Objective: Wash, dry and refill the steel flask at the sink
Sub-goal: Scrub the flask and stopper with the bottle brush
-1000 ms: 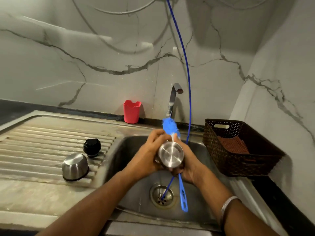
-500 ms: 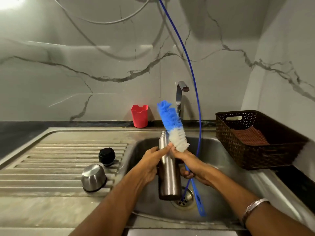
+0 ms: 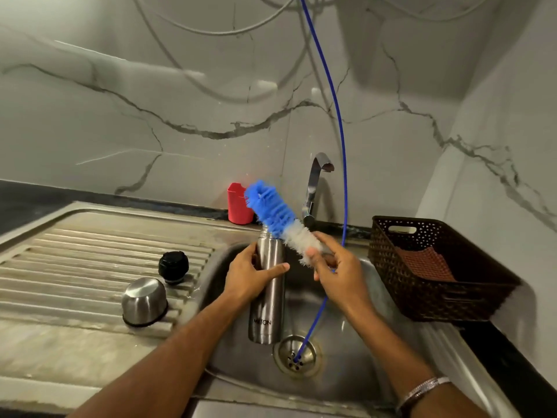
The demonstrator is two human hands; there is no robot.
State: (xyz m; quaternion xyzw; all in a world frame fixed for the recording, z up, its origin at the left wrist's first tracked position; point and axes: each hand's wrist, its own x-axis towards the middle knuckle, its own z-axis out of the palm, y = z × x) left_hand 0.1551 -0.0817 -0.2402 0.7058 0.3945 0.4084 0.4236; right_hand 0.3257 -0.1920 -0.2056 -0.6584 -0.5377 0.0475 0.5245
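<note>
Left hand [image 3: 250, 279]: wrapped around the upper body of the steel flask [image 3: 266, 292], thumb laid across its front; the hold keeps the flask upright with its open mouth at the top.
Right hand [image 3: 337, 274]: fingers pinched on the bottle brush [image 3: 278, 220] at its white lower bristles; the blue head slants up and to the left, passing just above and behind the flask's mouth, outside the flask. Judged: the tilt lines the head up for entry into the neck.
Steel flask: one, held over the sink basin [image 3: 355, 351], base just left of the drain [image 3: 297, 356], so that runoff falls into the basin.
Stage, judged: scrubbing part of the wash; drying and refilling not yet done.
Blue hose [image 3: 342, 146]: one, hanging from above, its end resting in the drain.
Tap [image 3: 316, 182]: one, behind the basin; no water seen running.
Flask parts: two, a steel cup [image 3: 144, 301] upside down and a black stopper [image 3: 174, 266], both parked on the ribbed drainboard [image 3: 75, 267] left of the basin, clear of the work.
Red holder [image 3: 238, 203]: one, against the back wall.
Brown basket [image 3: 434, 273]: one, on the counter [image 3: 512, 357] to the right, with a reddish cloth inside.
</note>
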